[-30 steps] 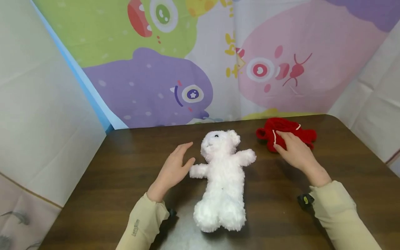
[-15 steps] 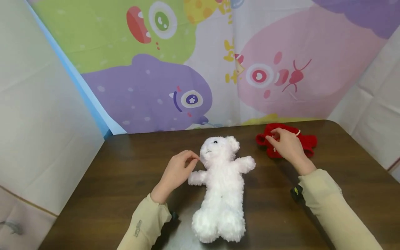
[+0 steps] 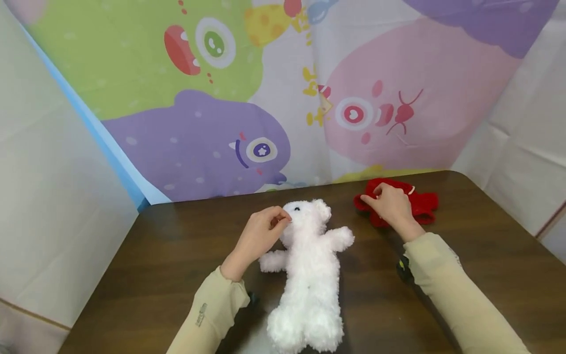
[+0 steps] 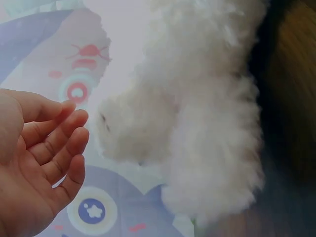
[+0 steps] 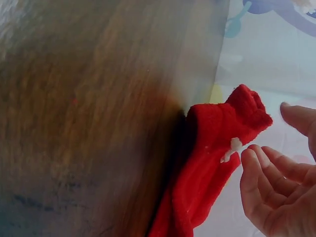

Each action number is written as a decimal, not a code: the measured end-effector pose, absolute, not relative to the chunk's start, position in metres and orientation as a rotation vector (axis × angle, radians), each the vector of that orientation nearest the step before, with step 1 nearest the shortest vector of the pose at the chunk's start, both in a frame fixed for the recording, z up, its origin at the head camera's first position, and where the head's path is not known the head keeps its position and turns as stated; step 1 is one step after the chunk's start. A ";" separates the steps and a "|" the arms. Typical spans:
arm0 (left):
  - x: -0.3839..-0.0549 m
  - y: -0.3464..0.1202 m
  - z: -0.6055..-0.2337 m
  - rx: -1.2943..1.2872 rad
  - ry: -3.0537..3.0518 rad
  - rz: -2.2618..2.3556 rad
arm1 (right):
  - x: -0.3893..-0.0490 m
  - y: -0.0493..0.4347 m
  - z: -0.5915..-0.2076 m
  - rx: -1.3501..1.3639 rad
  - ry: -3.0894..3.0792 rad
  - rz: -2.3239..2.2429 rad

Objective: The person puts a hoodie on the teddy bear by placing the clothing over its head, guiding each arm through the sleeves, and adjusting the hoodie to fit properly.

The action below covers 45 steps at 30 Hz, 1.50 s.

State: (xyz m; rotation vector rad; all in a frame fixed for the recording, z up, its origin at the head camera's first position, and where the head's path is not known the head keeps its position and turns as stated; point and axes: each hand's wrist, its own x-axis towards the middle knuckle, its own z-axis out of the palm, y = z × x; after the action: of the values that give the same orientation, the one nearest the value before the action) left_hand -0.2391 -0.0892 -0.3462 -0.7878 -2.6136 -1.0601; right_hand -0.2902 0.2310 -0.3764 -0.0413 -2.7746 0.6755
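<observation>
A white fluffy toy bear lies on its back on the dark wooden table, arms spread and feet towards me. My left hand hovers beside its face and overlaps the muzzle in the head view. In the left wrist view, that hand's fingers are loosely bent, with a gap between them and the fur. To the right lies a small red garment with white cord ties. Over its left part is my right hand. The right wrist view shows thumb and fingers apart, fingertips close to the white tie.
The brown table runs to a cloth backdrop printed with cartoon monsters. Pale cloth walls stand at left and right. A dark device sits under my right wrist.
My left hand has moved right to the bear's face, its thumb and fingers drawing closer together. My right hand has shifted left over the red garment. The head view has tilted up slightly.
</observation>
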 end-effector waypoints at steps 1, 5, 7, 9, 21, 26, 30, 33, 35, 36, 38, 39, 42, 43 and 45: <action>-0.239 -0.088 -0.346 -0.798 -2.613 -1.056 | -0.291 0.230 -0.378 -0.056 -2.774 0.670; -0.239 -0.086 -0.345 -0.809 -2.626 -1.057 | -0.292 0.228 -0.381 -0.103 -2.778 0.660; -0.240 -0.085 -0.346 -0.800 -2.639 -1.072 | -0.293 0.227 -0.381 -0.103 -2.787 0.671; -0.240 -0.083 -0.347 -0.796 -2.645 -1.090 | -0.293 0.227 -0.380 -0.096 -2.797 0.702; -0.240 -0.073 -0.351 -0.789 -2.665 -1.247 | -0.283 0.210 -0.347 -0.096 -2.677 1.013; -0.243 -0.072 -0.349 -0.769 -2.634 -1.314 | -0.278 0.197 -0.333 -0.073 -2.644 1.097; -0.245 -0.070 -0.347 -0.759 -2.630 -1.350 | -0.272 0.191 -0.326 -0.057 -2.646 1.192; -0.244 -0.067 -0.344 -0.747 -2.634 -1.440 | -0.266 0.187 -0.320 -0.042 -2.650 1.305; -0.243 -0.064 -0.341 -0.748 -2.627 -1.513 | -0.262 0.183 -0.315 -0.020 -2.635 1.419; -0.243 -0.062 -0.339 -0.748 -2.623 -1.541 | -0.259 0.181 -0.312 -0.005 -2.622 1.484; -0.243 -0.059 -0.335 -0.755 -2.608 -1.588 | -0.254 0.175 -0.305 0.036 -2.585 1.628; -0.243 -0.057 -0.333 -0.761 -2.602 -1.603 | -0.252 0.172 -0.302 0.059 -2.566 1.691; -0.244 -0.051 -0.328 -0.781 -2.602 -1.622 | -0.244 0.163 -0.293 0.136 -2.530 1.808; -0.244 -0.049 -0.327 -0.785 -2.609 -1.618 | -0.241 0.160 -0.291 0.158 -2.518 1.838; -0.243 -0.045 -0.325 -0.779 -2.643 -1.612 | -0.236 0.154 -0.288 0.199 -2.505 1.873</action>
State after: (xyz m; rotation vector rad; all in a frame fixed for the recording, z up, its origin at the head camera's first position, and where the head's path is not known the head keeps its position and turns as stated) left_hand -0.2431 -0.0452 -0.3248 -0.7792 -2.6427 -1.6119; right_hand -0.2362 0.1540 -0.2880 0.1987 -2.5046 1.8726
